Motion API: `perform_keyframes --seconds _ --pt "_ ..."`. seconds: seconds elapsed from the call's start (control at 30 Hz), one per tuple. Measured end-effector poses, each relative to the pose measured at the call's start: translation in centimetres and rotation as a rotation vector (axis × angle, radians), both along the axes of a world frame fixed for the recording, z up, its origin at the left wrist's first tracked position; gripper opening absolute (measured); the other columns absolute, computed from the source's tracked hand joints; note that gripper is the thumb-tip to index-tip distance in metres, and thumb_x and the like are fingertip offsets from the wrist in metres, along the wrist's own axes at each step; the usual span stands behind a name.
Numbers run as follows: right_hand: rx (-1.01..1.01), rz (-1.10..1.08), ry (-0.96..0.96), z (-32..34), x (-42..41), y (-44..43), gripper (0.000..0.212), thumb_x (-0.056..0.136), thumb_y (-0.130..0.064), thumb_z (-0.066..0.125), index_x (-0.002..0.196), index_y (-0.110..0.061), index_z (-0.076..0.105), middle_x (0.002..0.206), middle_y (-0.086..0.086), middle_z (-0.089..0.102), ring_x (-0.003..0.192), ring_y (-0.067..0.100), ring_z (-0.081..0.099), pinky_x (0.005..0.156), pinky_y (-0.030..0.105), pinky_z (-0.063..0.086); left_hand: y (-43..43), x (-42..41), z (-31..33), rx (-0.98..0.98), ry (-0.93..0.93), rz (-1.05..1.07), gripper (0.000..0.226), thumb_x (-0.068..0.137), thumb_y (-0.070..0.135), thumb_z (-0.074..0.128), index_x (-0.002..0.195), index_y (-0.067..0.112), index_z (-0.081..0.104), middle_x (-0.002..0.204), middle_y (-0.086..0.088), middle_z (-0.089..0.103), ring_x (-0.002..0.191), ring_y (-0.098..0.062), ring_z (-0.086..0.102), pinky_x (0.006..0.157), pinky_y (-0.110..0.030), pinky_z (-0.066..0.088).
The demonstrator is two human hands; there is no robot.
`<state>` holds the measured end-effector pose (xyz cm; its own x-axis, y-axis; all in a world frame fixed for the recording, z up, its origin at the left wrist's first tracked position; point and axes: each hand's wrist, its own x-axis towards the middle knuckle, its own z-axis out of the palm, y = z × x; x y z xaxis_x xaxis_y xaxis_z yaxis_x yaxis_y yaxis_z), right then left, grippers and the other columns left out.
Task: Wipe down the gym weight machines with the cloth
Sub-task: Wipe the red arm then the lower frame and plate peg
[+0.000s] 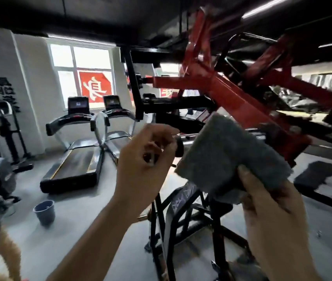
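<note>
Gripping the folded grey cloth (pixel 228 157) in the right hand (pixel 272 216), thumb pressed on its lower edge, just before the red weight machine (pixel 232 94) arm. Holding the left hand (pixel 140 165) raised beside it, fingers loosely curled on nothing. Beyond, leftward, open floor (pixel 80 230) toward a blue bucket (pixel 45 212) and treadmills (pixel 76 159).

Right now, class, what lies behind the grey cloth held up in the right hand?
The red machine arm runs down behind the cloth, and a black knob shows at its left edge. The part of the machine between them is covered.
</note>
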<state>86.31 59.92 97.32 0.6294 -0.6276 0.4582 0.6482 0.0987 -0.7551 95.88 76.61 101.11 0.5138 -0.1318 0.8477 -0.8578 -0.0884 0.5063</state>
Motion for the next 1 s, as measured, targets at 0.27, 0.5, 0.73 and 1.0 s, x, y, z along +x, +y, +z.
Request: perform_keyframes --seconds 0.27,0.5,0.73,1.0 --pt "-0.828 -0.676 -0.166 2.6 7.4 -4.5 0.027 0.103 -0.009 0.055 0.125 -0.013 0.069 0.124 -0.004 0.069 0.116 0.009 0.063 0.099 0.039 0.052 -5.7 7.7 1.1 0.157 0.173 -0.146 0.014 0.091 0.027 0.058 0.100 0.028 0.069 0.101 0.012 0.064 0.098 -0.012 0.061 0.092 -0.043 0.051" --pt "-1.170 -0.569 0.050 -0.7 7.9 -1.2 0.060 0.099 -0.030 0.044 0.156 -0.010 0.044 0.163 -0.002 0.040 0.156 0.016 0.028 0.126 0.050 0.024 -6.3 7.7 0.3 -0.007 0.227 -0.209 0.010 0.083 0.025 0.048 0.084 0.034 0.044 0.087 0.009 0.049 0.085 -0.022 0.047 0.080 -0.057 0.046" --pt "-1.139 -0.589 0.075 1.9 9.0 -1.5 0.022 0.107 -0.014 0.045 0.118 -0.008 0.063 0.123 0.000 0.063 0.117 0.018 0.060 0.097 0.041 0.049 -6.4 7.0 0.3 -0.163 0.182 -0.277 0.017 0.081 0.007 0.046 0.091 0.021 0.043 0.096 0.001 0.050 0.095 -0.025 0.048 0.086 -0.057 0.046" --pt "-1.183 -0.812 0.335 2.8 9.6 -8.0 0.045 0.110 -0.023 0.022 0.123 -0.018 0.064 0.118 -0.006 0.063 0.117 0.009 0.055 0.110 0.028 0.038 -6.1 7.1 0.2 -0.107 0.198 -0.367 0.017 0.080 0.009 0.046 0.090 0.024 0.045 0.097 0.006 0.047 0.098 -0.021 0.045 0.089 -0.042 0.041"
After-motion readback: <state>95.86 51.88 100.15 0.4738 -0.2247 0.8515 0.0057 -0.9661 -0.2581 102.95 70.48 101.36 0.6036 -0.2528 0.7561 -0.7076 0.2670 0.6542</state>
